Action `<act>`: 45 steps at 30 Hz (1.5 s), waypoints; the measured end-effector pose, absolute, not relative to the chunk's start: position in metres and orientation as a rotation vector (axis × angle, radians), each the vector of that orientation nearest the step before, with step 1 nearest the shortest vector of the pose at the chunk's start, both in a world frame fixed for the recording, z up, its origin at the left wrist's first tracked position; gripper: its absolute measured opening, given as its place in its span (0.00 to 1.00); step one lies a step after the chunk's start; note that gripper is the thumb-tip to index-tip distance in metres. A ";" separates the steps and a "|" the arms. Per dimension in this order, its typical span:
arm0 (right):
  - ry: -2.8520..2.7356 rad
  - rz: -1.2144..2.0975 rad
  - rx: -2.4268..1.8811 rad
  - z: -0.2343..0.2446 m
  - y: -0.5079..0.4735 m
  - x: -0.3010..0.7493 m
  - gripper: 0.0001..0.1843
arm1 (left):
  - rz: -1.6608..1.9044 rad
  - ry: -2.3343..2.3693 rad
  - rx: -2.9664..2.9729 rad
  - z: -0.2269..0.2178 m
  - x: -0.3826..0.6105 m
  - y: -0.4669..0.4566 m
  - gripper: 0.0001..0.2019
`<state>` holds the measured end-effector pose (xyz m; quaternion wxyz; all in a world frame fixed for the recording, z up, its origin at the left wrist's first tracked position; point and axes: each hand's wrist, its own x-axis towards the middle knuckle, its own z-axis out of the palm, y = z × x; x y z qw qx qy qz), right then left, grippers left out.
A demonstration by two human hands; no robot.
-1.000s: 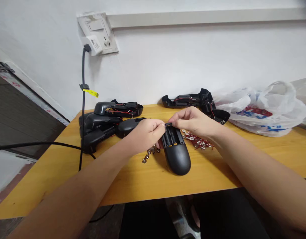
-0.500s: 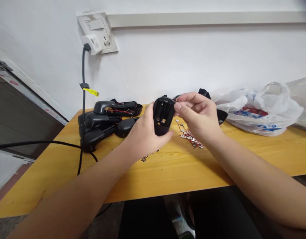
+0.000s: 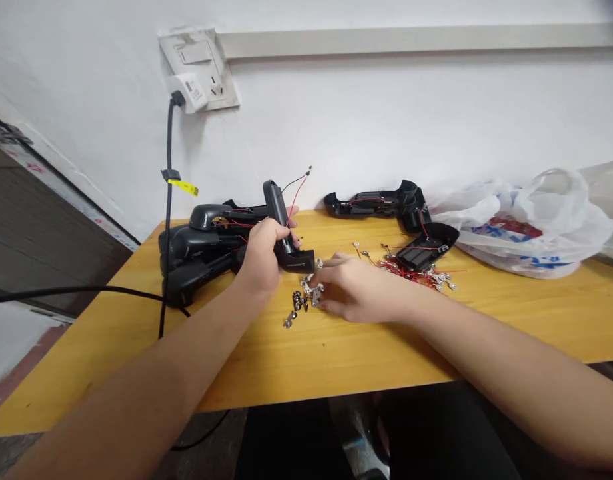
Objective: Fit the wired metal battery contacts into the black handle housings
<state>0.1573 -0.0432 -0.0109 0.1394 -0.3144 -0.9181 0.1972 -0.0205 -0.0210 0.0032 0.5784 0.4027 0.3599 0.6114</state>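
Note:
My left hand (image 3: 263,257) is closed around a black plastic housing (image 3: 281,227) and holds it on edge above the yellow table (image 3: 336,353). Red and black wires stick up from its top. My right hand (image 3: 354,292) rests low on the table with its fingertips pinched at a small heap of silver metal contacts (image 3: 303,300). Whether it holds one I cannot tell. Behind that hand lies a scatter of red-wired contacts (image 3: 416,272).
A pile of black housings (image 3: 196,250) sits at the left. More black shells (image 3: 386,199) lie by the wall. A white plastic bag (image 3: 526,220) is at the right. A black cable (image 3: 168,200) hangs from the wall socket (image 3: 196,67) and crosses the table's left edge.
My left hand has carried the black housing to the left and turned it on edge. My right hand has let go of it and dropped to the metal contacts on the table.

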 end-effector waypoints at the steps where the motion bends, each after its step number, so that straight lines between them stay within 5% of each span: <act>1: -2.658 0.589 -0.875 -0.012 -0.042 0.158 0.09 | 1.408 0.823 0.930 0.004 -0.020 -0.022 0.22; 6: -2.612 0.695 -0.926 -0.017 -0.037 0.162 0.03 | 1.281 0.779 0.956 0.004 -0.021 -0.023 0.17; 14: -2.481 0.955 -1.003 -0.018 -0.035 0.161 0.01 | 1.191 0.866 0.985 0.004 -0.021 -0.022 0.27; 22: -2.363 0.377 -1.504 -0.005 -0.006 0.207 0.13 | 1.270 0.912 1.017 -0.003 -0.023 -0.017 0.28; 27: -2.290 0.443 -1.797 -0.012 0.011 0.230 0.14 | 1.262 0.906 1.108 -0.009 -0.023 -0.017 0.25; 31: -2.374 0.556 -1.746 -0.014 0.016 0.228 0.05 | 1.249 0.941 1.126 -0.010 -0.024 -0.017 0.25; 45: -1.980 0.685 -1.347 0.000 0.007 0.223 0.11 | 1.077 0.856 0.996 -0.002 -0.021 -0.020 0.23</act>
